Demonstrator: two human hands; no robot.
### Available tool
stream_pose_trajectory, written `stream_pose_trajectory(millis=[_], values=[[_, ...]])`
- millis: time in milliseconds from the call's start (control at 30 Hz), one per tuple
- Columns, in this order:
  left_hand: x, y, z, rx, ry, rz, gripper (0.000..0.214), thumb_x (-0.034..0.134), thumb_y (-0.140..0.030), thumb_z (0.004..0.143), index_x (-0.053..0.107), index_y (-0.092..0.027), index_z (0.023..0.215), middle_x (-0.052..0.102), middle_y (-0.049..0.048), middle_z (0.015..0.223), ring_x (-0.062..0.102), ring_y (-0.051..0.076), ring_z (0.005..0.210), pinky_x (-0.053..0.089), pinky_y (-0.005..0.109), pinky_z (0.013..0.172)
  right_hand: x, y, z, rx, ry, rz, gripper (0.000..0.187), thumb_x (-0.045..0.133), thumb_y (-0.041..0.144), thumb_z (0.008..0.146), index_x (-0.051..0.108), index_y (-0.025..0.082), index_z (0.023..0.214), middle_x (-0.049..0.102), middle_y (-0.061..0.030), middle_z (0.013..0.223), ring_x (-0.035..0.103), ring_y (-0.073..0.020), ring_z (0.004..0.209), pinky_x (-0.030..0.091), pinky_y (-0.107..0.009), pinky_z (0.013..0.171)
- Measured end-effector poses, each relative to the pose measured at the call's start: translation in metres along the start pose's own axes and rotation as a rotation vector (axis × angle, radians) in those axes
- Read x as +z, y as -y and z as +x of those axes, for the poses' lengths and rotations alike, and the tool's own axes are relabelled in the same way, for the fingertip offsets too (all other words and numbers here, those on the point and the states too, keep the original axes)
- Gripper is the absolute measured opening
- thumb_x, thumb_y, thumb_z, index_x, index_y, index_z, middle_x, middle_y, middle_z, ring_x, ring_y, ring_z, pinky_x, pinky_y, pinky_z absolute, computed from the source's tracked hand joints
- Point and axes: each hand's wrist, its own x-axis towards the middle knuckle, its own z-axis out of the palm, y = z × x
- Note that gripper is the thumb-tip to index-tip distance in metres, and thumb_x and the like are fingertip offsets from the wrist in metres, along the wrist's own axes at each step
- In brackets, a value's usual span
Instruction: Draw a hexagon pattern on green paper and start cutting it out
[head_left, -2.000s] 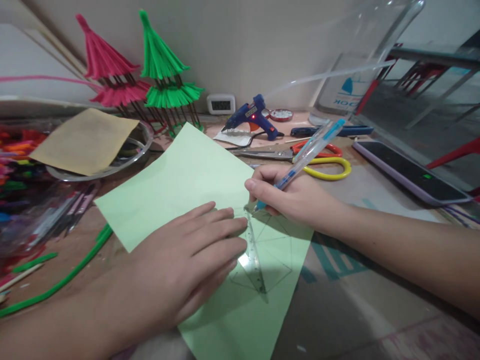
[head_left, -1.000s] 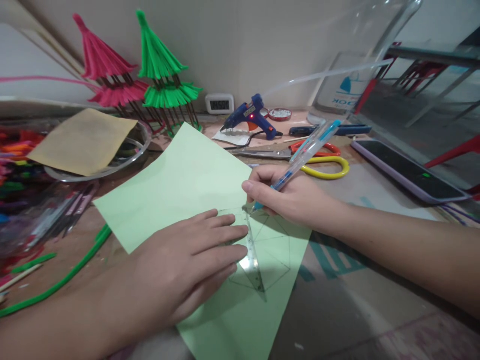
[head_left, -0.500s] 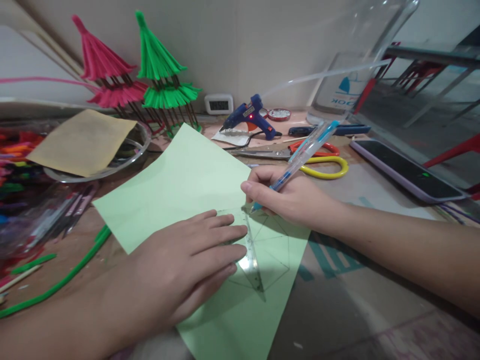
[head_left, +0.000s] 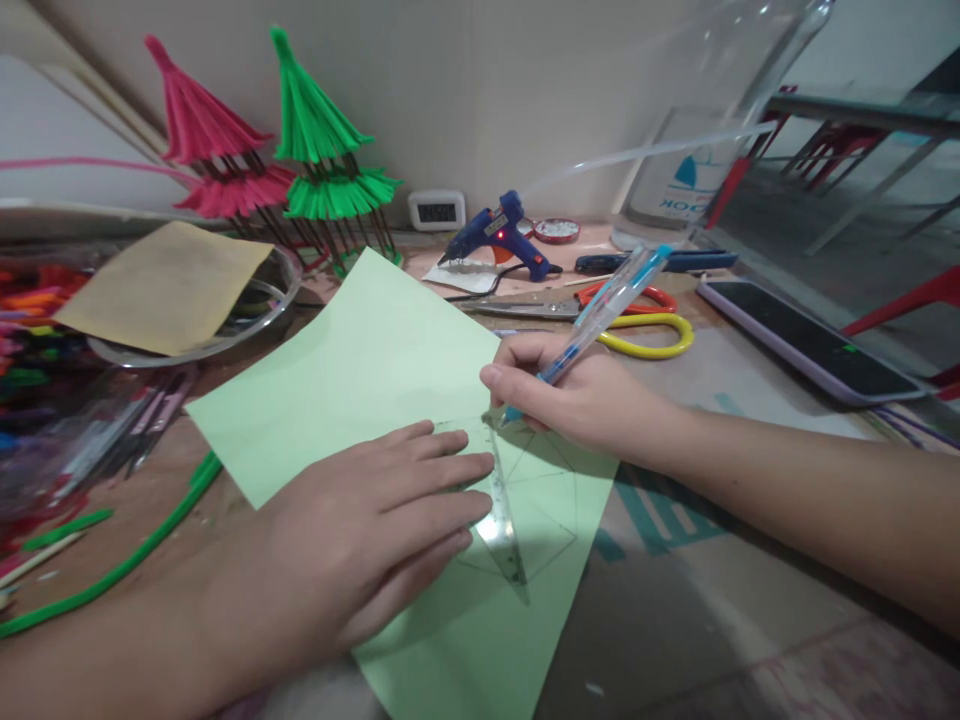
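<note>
A sheet of light green paper [head_left: 337,370] lies on the table, with thin pencil-like lines forming a many-sided figure on its right part. My left hand [head_left: 375,520] lies flat with fingers stretched over a clear plastic set square [head_left: 508,540], holding it against the paper; part of the set square is hidden under the hand. My right hand [head_left: 577,390] grips a clear and blue pen [head_left: 600,318], its tip down on the paper by the upper end of the ruler edge.
Behind the paper are scissors [head_left: 649,335], a blue glue gun [head_left: 499,235], a small clock [head_left: 437,211] and a box cutter [head_left: 697,260]. A phone [head_left: 810,340] lies at right. Pink [head_left: 206,120] and green [head_left: 319,110] pipe-cleaner towers stand behind a metal bowl [head_left: 277,310].
Almost nothing differs. Both hands, the pen and the set square keep their places on the paper; the view has shifted very slightly.
</note>
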Motion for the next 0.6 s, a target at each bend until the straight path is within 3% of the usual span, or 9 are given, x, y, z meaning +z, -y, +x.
stream_pose_trajectory(millis=[600], values=[[-0.0005,-0.0005,0.0017,-0.006,0.008,-0.006,0.029,0.047,-0.02,0.107,0.074,-0.02,0.116,0.075,0.003,0.129,0.07,0.019,0.12,0.048,0.036,0.116,0.0001,-0.0007,-0.0001,-0.011,0.004,-0.007,0.033,0.054,0.035,0.098,0.054,0.019,0.069,0.051,0.0054,0.062,0.049,-0.0103,0.06,0.038,-0.027,0.062]])
